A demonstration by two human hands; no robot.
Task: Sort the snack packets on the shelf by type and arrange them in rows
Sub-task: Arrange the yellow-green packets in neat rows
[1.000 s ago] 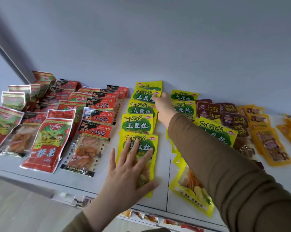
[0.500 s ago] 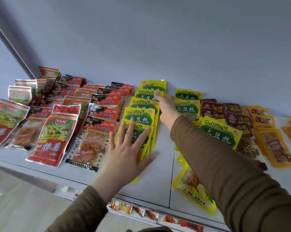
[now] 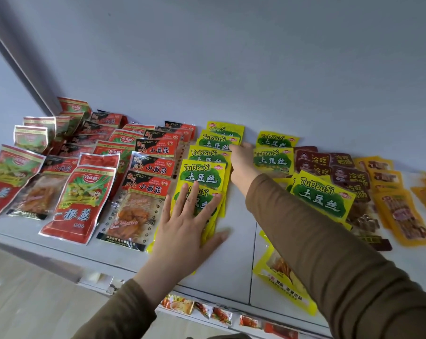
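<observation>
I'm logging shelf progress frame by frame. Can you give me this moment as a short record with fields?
left hand: left hand, fingers straight, presses flat on the front of the yellow packet column
right hand: right hand touches the column's far right edge
second yellow row: yellow packets, looser, partly under the right sleeve
left of column: red packets
right side: maroon packets, orange packets
surface: white shelf

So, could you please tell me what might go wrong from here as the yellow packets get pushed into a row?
1. The left hand presses flat on the front yellow packets, which overlap; pushing could bunch or fan them.
2. The right sleeve lies over the loose yellow packet at the shelf edge; drawing back might drag it off.
3. The right hand could nudge the neighbouring yellow stack.
</observation>
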